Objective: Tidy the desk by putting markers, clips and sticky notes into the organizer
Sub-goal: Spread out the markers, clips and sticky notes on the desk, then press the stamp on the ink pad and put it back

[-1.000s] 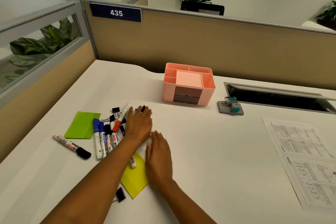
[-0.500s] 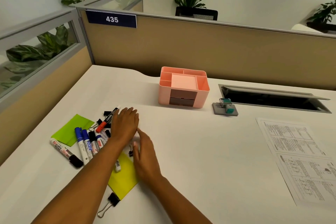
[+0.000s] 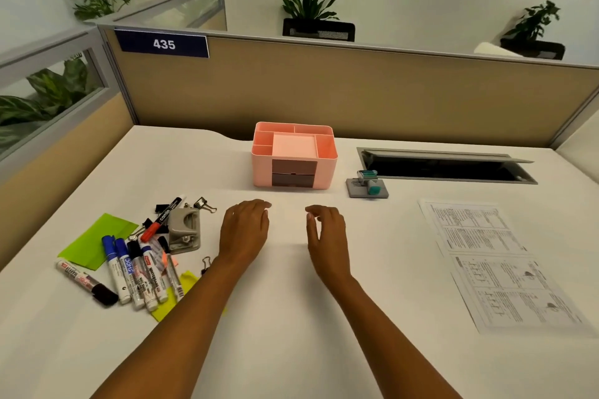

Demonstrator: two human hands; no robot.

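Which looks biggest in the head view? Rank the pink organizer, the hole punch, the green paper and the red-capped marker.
1. Pink organizer.
2. Green paper, though it lies nearer the camera, so this is unsure.
3. Hole punch.
4. Red-capped marker, longer than the punch but far thinner.

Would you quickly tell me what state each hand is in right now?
Left hand: open, fingers relaxed, holding nothing, over the desk.
Right hand: open, fingers loosely curled, holding nothing.
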